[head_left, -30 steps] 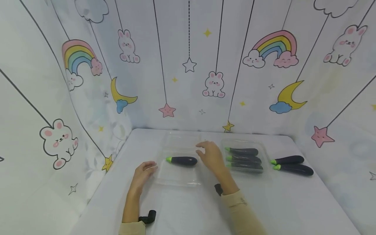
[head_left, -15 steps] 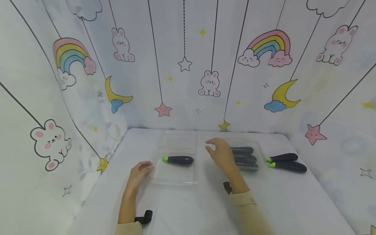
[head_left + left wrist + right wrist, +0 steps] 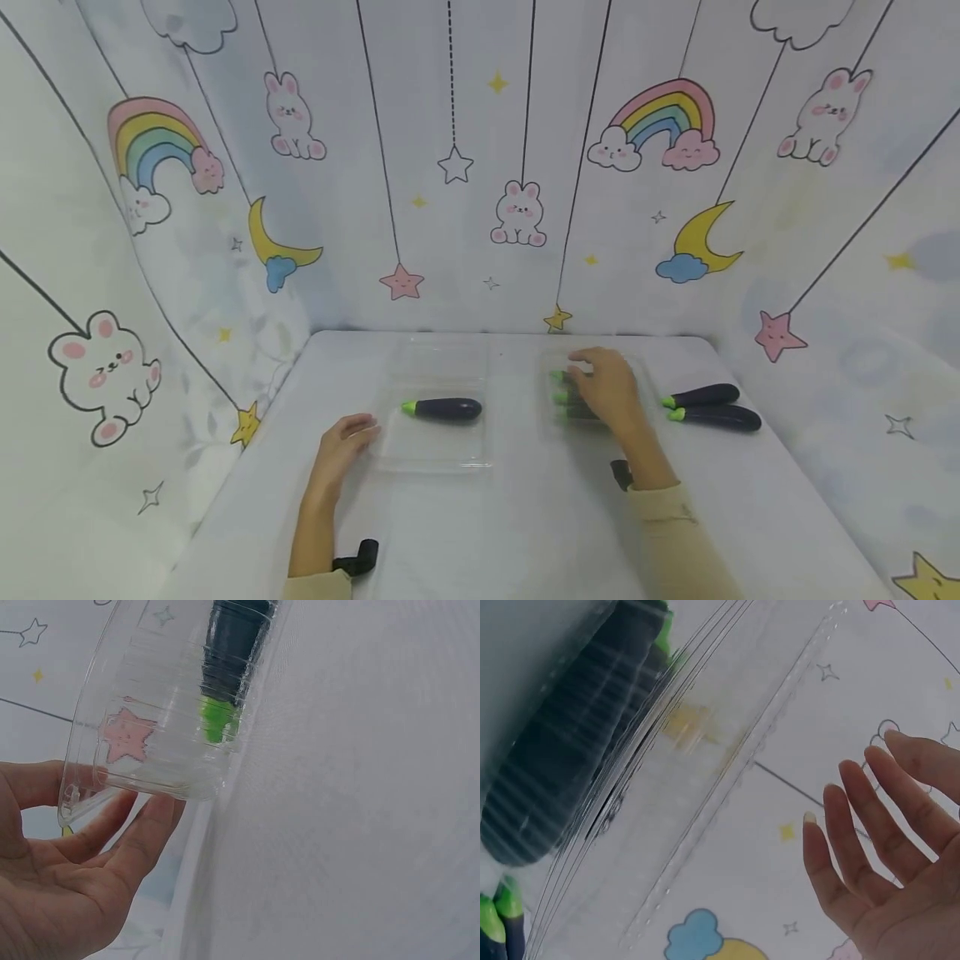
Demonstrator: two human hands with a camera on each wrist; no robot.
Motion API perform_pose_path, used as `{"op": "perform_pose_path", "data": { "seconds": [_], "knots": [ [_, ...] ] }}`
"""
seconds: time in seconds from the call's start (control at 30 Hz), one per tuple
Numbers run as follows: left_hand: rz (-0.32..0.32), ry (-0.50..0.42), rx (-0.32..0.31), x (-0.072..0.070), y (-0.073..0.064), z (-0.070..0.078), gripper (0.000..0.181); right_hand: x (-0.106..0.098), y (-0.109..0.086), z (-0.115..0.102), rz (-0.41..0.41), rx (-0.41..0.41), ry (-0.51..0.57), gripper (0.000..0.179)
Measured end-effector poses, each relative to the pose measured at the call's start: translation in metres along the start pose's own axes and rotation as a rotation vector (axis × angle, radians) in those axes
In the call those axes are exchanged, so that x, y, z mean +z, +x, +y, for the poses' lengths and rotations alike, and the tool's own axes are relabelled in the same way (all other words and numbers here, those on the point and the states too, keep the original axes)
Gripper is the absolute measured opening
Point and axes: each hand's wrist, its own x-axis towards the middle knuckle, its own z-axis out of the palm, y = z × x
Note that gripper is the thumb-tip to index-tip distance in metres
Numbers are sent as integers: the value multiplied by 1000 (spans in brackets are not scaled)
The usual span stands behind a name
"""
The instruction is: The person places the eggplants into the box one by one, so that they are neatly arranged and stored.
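A clear plastic box (image 3: 431, 457) lies on the white table with one dark eggplant (image 3: 450, 409) in it, green stem end to the left. At that box's left side is my left hand (image 3: 347, 450). Its fingertips (image 3: 159, 806) reach the ribbed wall and rim in the left wrist view, fingers loosely bent. My right hand (image 3: 609, 392) hovers over a second clear box (image 3: 551, 429) and partly hides the eggplants (image 3: 573, 398) inside. Between its spread, lightly bent fingers there is nothing. In the right wrist view a dark eggplant (image 3: 562, 735) shows through the ribbed plastic.
Two more eggplants (image 3: 716, 417) lie side by side on the table, right of the second box. Fabric walls (image 3: 450, 250) printed with rabbits, stars and rainbows rise behind and on both sides. A dark wrist mount (image 3: 358, 558) sits on the left forearm.
My right hand has moved right, from the left box's right side to above the second box. The head view has swung slightly right. My left hand stays beside its box.
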Motion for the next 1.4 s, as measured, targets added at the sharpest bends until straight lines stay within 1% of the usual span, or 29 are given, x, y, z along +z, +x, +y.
{"op": "perform_pose_path", "data": {
  "seconds": [0.17,0.4,0.57,0.77,0.93,1.07,1.23,1.4],
  "knots": [
    [5,4,-10,-2,0,0,47,-13,-2,17,45,1,-60,23],
    [-7,14,-11,-1,0,0,49,-31,-9,43,64,16,-96,23],
    [2,21,-9,-1,-1,0,49,-44,-13,59,72,28,-98,23],
    [0,33,-21,1,-1,2,51,-60,-17,76,83,71,-78,23],
    [-7,23,-22,1,0,2,50,-71,-20,91,66,91,-95,25],
    [-11,25,-29,-1,0,4,50,-75,-20,108,41,130,-105,25],
    [-3,34,-34,-1,0,4,50,-74,-20,130,11,169,-129,25],
    [-16,18,-47,0,-1,4,53,-73,-26,152,-13,202,-159,26]
  ]
}}
